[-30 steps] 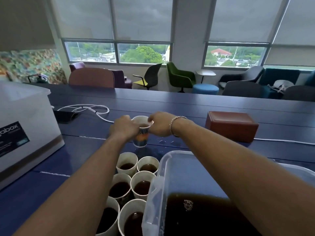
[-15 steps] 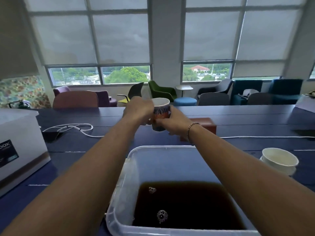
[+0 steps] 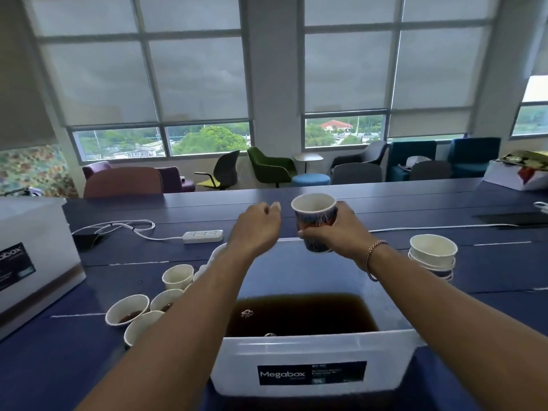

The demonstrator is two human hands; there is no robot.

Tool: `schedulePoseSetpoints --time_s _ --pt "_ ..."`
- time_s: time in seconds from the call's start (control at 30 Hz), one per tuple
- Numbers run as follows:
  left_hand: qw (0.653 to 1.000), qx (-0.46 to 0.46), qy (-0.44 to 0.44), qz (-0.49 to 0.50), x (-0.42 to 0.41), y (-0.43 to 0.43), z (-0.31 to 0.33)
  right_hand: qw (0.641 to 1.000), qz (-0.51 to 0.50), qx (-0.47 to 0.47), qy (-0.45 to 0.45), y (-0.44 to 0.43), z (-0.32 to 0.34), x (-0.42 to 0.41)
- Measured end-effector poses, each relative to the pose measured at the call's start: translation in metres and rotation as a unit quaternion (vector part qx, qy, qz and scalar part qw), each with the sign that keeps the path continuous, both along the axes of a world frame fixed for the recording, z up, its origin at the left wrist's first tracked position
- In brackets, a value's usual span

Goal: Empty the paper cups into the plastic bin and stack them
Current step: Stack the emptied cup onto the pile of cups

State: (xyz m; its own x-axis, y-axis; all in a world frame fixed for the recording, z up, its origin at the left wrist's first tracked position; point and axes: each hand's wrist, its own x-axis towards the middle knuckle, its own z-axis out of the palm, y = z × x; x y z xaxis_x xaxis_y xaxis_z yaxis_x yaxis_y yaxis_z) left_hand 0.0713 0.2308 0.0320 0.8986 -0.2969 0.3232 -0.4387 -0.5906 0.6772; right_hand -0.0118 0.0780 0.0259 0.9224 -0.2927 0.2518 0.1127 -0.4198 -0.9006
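- R hand point(image 3: 335, 232) grips patterned paper cup point(image 3: 314, 221) round its side, approx upright, above far edge of plastic bin point(image 3: 311, 351).
- L hand point(image 3: 255, 229) just left of cup, not touching it; fingers loosely curled, holds nothing.
- Bin sits on desk point(image 3: 489, 277) w/ dark liquid point(image 3: 299, 314) inside.
- Left of bin: filled cups point(image 3: 127, 310); right of it: stack of empty cups point(image 3: 433, 256).

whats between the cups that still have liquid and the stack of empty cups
In the head view, the plastic bin, holding dark liquid, sits between the filled cups and the empty stack.
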Motion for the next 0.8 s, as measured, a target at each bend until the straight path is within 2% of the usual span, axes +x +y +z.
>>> schedulePoseSetpoints --time_s 0.3,0.4,0.8 --pt "0.991 0.134 0.015 -0.007 0.008 0.023 -0.038 0.998 0.03 -0.024 0.039 -0.007 -0.016 -0.003" --pt "0.986 0.163 0.014 -0.011 0.006 0.027 -0.039 0.996 0.04 -0.065 0.048 -0.01 -0.022 -0.003" --pt "0.98 0.194 0.018 -0.028 0.0 0.028 -0.041 0.959 0.05 -0.24 0.143 -0.009 -0.023 -0.016"
